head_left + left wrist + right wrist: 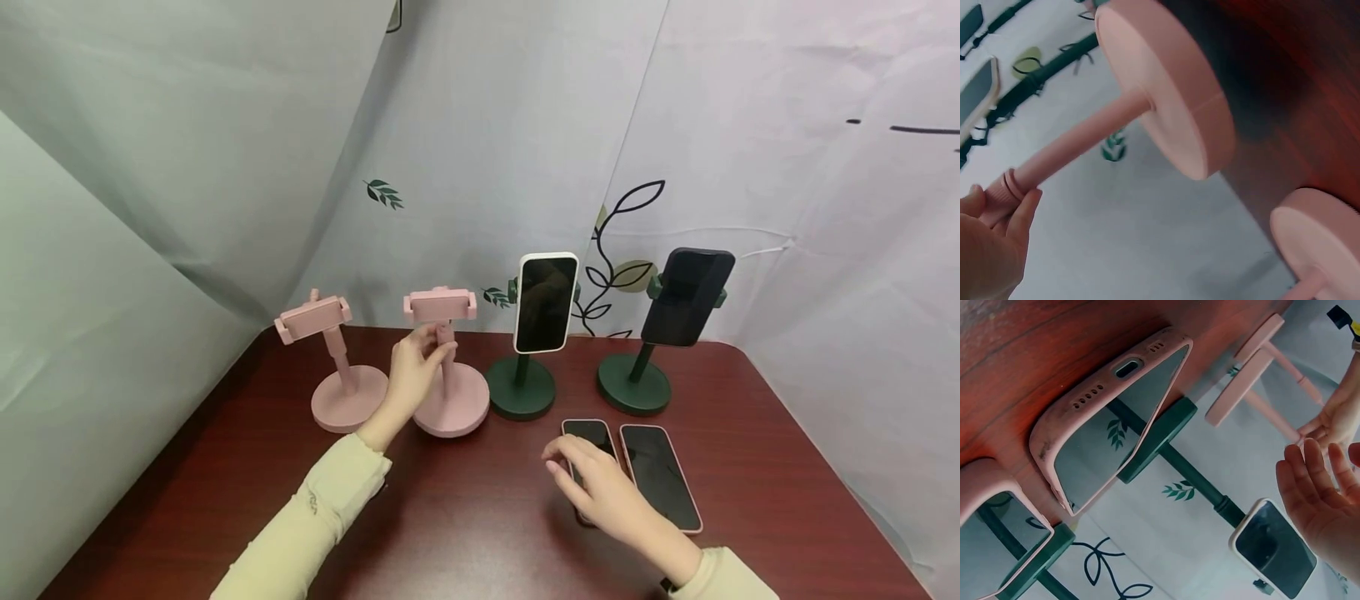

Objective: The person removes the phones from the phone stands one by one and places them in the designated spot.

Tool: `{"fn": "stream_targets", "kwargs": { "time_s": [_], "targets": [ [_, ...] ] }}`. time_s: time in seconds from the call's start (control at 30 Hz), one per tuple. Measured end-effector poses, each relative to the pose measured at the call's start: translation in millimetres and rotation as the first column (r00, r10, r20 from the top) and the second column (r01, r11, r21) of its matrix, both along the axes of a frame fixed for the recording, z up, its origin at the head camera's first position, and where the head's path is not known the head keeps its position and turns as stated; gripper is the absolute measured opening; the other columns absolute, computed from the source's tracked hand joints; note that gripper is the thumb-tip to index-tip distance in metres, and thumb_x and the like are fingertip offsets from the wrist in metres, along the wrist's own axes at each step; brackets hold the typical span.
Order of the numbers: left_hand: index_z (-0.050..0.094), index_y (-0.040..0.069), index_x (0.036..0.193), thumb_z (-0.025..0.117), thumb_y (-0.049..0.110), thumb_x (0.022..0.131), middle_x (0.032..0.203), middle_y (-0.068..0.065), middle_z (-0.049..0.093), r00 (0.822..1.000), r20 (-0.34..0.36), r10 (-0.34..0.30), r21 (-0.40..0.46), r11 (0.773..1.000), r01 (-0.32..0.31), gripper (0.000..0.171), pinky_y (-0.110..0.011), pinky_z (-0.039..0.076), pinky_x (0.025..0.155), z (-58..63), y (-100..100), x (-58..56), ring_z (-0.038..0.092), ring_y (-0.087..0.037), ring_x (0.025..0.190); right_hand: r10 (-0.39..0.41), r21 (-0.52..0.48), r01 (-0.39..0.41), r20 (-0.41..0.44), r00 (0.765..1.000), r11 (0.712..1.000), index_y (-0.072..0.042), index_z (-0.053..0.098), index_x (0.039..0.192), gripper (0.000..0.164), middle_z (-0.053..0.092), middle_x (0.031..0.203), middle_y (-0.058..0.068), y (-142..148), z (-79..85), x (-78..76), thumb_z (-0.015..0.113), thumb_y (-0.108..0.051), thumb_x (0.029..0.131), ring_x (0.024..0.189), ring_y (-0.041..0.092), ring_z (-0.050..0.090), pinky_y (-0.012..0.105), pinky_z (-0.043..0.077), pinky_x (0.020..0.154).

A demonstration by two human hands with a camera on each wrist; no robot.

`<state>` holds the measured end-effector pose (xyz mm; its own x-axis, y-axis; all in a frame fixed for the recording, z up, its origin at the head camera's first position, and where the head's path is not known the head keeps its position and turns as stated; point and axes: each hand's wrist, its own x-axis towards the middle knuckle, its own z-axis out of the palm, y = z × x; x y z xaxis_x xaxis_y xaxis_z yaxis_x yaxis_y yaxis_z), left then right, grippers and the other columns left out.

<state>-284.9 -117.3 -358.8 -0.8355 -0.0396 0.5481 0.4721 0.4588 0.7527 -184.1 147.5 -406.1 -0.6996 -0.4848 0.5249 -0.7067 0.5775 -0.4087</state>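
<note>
Left hand pinching a pink stand by its ribbed collar, right hand loose over a phone!
There's the stand, on the counter between its pink twin and a green stand; stiff and light, I'd judge, weighted low in that wide base, so the collar's a sound hold. Left arm reaches well out; right fingers curve, gripping nothing. Can't quite tell whether the base sits flat.
</note>
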Motion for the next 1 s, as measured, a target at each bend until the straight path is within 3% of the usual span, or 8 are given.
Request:
{"fn": "stream_targets", "kwargs": {
  "time_s": [0.17, 0.47, 0.67, 1.0],
  "targets": [
    [0.065, -0.006, 0.104, 0.066, 0.011, 0.087, 0.093, -0.022, 0.071, 0.996, -0.001, 0.084, -0.01, 0.996, -0.084, 0.024, -0.041, 0.055, 0.073, -3.8, -3, -17.5, 0.069, -0.03, 0.086, -0.009, -0.013, 0.01, 0.028, 1.0, 1.0, -0.019, 0.059, 0.096, 0.008, 0.059, 0.088, -0.01, 2, 0.6, -0.8, 0.058, -0.012, 0.093, 0.075, -0.004, 0.047, 0.02, 0.045, 0.063],
    [0.063, -0.007, 0.11, 0.063, 0.01, 0.089, 0.098, -0.023, 0.07, 0.992, 0.084, 0.094, 0.053, 0.994, -0.099, 0.026, -0.041, 0.055, 0.074, -10.9, -6, -39.0, 0.069, -0.032, 0.086, -0.019, -0.022, 0.02, 0.04, 0.999, 1.0, -0.018, 0.059, 0.096, 0.008, 0.06, 0.088, -0.006, 5, 1.0, -0.6, 0.059, -0.011, 0.092, 0.076, -0.003, 0.048, 0.02, 0.045, 0.064],
    [0.062, -0.006, 0.111, 0.063, 0.009, 0.089, 0.1, -0.024, 0.069, 0.99, 0.086, 0.109, 0.068, 0.991, -0.115, 0.027, -0.042, 0.056, 0.075, -16.0, -7, -43.4, 0.069, -0.034, 0.086, -0.019, -0.023, 0.02, 0.042, 0.999, 1.0, -0.017, 0.059, 0.096, 0.008, 0.06, 0.088, -0.006, 5, 1.6, -0.9, 0.059, -0.01, 0.092, 0.075, -0.003, 0.047, 0.02, 0.045, 0.064],
    [0.062, -0.007, 0.111, 0.065, 0.011, 0.088, 0.101, -0.024, 0.069, 0.986, 0.073, 0.152, 0.062, 0.986, -0.156, 0.029, -0.044, 0.055, 0.077, -20.3, -5, -44.3, 0.069, -0.034, 0.087, -0.039, -0.022, 0.038, -0.023, 0.999, 0.999, -0.016, 0.061, 0.094, 0.006, 0.061, 0.087, -0.006, 9, 5.0, -4.8, 0.06, -0.01, 0.092, 0.078, -0.001, 0.05, 0.024, 0.046, 0.065]
  ]
}}
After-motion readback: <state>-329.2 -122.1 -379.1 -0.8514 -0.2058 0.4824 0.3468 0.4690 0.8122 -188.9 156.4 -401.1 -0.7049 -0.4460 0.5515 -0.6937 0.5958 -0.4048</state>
